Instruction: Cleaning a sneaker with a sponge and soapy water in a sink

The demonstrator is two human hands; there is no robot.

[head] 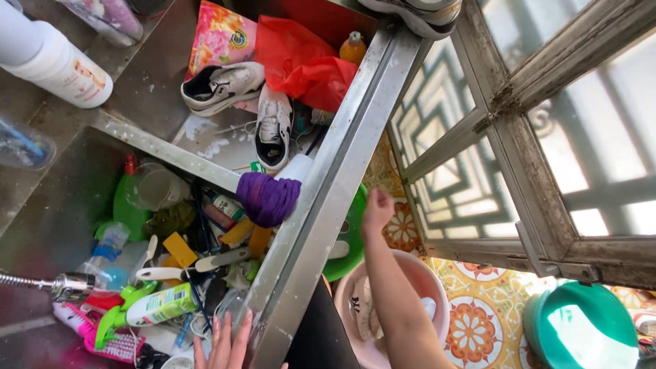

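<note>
Left hand: fingers spread flat, released, on the steel sink rim. Right hand: fingers curled in, apparently empty, at the green basin, above the pink basin holding a white shoe. Judged mid-reach; a grasp needs those fingers uncurled.

Two shoes lie on the counter, with a bag just behind them. A basin sits on the floor, right of the counter's edge.

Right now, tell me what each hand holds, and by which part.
Nothing is held. The left hand rests flat on the steel sink's rim; the right hand is a bare fist.
</note>
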